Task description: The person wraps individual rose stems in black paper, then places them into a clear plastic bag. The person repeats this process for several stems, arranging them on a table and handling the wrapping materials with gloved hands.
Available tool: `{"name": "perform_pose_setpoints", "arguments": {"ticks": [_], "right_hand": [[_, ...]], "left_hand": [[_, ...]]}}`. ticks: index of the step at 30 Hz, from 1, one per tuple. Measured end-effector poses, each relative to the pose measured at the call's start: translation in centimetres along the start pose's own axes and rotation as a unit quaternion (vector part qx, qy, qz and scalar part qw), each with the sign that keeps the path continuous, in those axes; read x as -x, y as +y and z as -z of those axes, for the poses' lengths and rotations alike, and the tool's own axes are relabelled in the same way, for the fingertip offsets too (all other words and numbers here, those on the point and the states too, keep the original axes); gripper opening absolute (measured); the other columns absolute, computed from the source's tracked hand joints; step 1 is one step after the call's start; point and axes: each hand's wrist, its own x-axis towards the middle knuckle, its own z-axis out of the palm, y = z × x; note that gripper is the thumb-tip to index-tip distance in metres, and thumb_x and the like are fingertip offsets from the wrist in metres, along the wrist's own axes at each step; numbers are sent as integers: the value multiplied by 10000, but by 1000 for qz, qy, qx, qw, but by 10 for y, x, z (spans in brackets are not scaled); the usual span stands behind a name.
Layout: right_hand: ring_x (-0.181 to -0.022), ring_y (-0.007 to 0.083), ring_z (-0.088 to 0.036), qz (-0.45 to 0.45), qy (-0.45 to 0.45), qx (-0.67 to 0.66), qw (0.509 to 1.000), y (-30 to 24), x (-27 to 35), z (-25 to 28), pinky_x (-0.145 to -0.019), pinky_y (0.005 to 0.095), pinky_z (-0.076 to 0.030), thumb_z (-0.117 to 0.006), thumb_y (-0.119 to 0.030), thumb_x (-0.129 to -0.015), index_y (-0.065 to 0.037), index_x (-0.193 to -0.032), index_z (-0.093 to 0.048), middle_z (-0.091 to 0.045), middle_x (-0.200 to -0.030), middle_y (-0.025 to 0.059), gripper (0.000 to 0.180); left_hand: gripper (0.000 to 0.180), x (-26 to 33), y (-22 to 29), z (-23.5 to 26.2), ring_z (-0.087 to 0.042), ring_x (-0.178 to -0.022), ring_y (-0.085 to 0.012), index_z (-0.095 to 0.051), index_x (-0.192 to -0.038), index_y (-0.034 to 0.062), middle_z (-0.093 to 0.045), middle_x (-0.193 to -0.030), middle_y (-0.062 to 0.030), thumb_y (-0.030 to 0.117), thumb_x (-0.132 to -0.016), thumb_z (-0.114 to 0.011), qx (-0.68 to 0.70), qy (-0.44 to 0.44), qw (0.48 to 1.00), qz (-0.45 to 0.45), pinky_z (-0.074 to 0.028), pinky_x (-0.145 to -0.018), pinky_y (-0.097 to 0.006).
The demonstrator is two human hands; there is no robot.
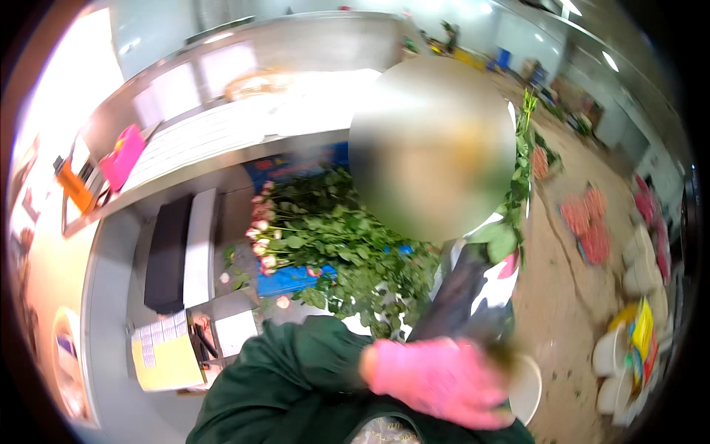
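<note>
My left hand (440, 381), in a pink glove, reaches across to the right in front of my chest. Its arm wears a dark green sleeve (296, 362). Motion smears the fingers, and a blurred green-brown shape lies at their tips. Whether they hold it I cannot tell. My right hand does not show. Beyond the glove, a heap of pale pink roses (333, 229) with long leafy stems lies with the blooms to the left. Some of it rests on a blue sheet (287, 282). A dark grey wrap (462, 292) stands between the heap and more leaves (497, 238).
A long metal-edged counter (222, 159) runs along the back. At left are a pink container (123, 157), an orange tool (72, 185) and a yellow paper (168, 362). White buckets (611, 351) and bundled pink flowers (586, 220) stand at right. A round blur hides the centre.
</note>
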Motion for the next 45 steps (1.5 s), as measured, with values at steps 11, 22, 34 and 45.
{"name": "perform_pose_setpoints", "arguments": {"ticks": [11,22,34,45], "right_hand": [[-863,238,-620,-266,357,125,887,-47,290,329,-773,347,-507,-602,-194,-931,-22,-1141,-582,-632,-1017,108,272],[-899,246,-624,-378,578,199,696,-60,422,588,-811,355,-502,-592,-233,-929,-12,-1192,-569,-636,-1046,133,344],[-939,255,-629,-425,404,431,686,28,340,751,-852,364,-496,-582,-275,-927,-1,-1246,-554,-640,-1078,160,422],[-1119,268,-601,-466,-299,-100,827,32,230,310,-970,380,-476,-496,-283,-977,31,-1336,-486,-606,-1236,174,477]], "left_hand": [[705,-78,-67,-170,-564,-1121,-406,-483,-1308,-8,-583,-1168,-224,244,-721,-780,-183,59,945,265,-467,-917,-522],[425,-200,-13,-440,-607,-635,-375,-569,-1213,112,-588,-659,-183,60,-792,-584,306,-253,877,271,-466,-573,-476],[389,-108,16,-648,-647,-960,-398,-568,-1216,58,-675,-1002,-225,232,-869,-540,311,-471,619,546,-518,-821,-487],[375,-42,115,-373,-658,-945,-262,-614,-1053,69,-688,-1001,-123,402,-886,-662,294,-14,570,767,-502,-834,-378]]}}
